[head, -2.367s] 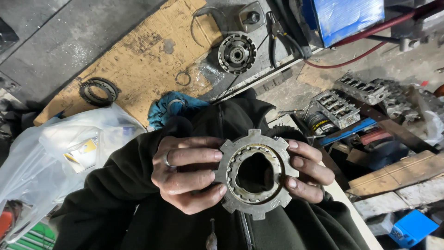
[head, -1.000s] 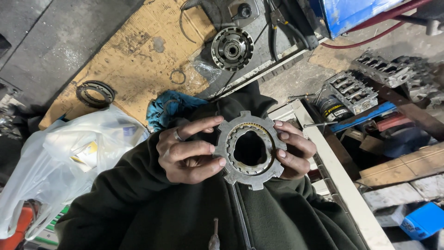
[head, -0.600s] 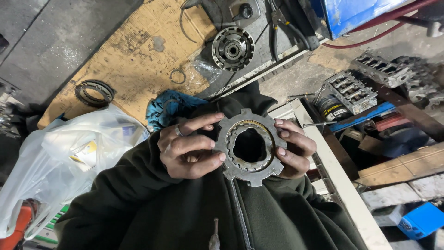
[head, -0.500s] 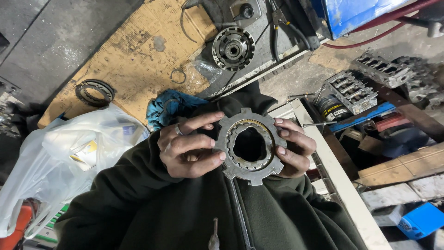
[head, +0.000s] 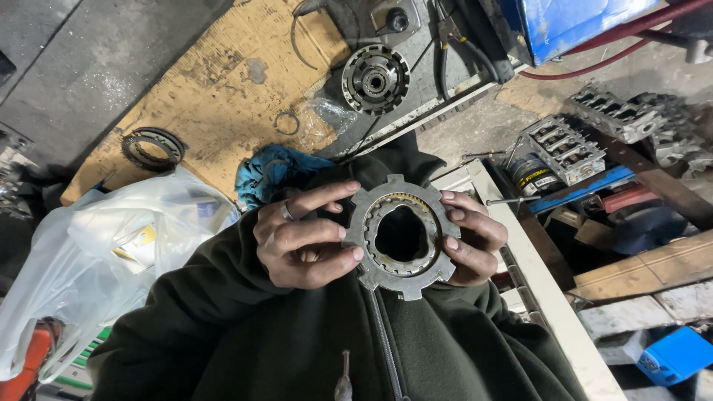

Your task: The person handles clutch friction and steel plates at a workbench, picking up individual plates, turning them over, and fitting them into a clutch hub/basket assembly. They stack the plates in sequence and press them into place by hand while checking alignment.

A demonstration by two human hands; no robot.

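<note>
Barely shifted: left hand [head: 301,241] and right hand [head: 471,238] fingers grip the notched metal ring [head: 401,236].

Worn sheet of brown board [head: 215,96] on the dark floor, bearing a black ring [head: 153,145] near its left end and a small wire ring [head: 286,122]. Round metal hub [head: 375,79] beside its right end. Crumpled blue cloth [head: 271,172] just below the board. White plastic bag [head: 96,252] at left. Grey finned metal blocks [head: 568,148] at right, blue bar [head: 579,191] beneath.
</note>
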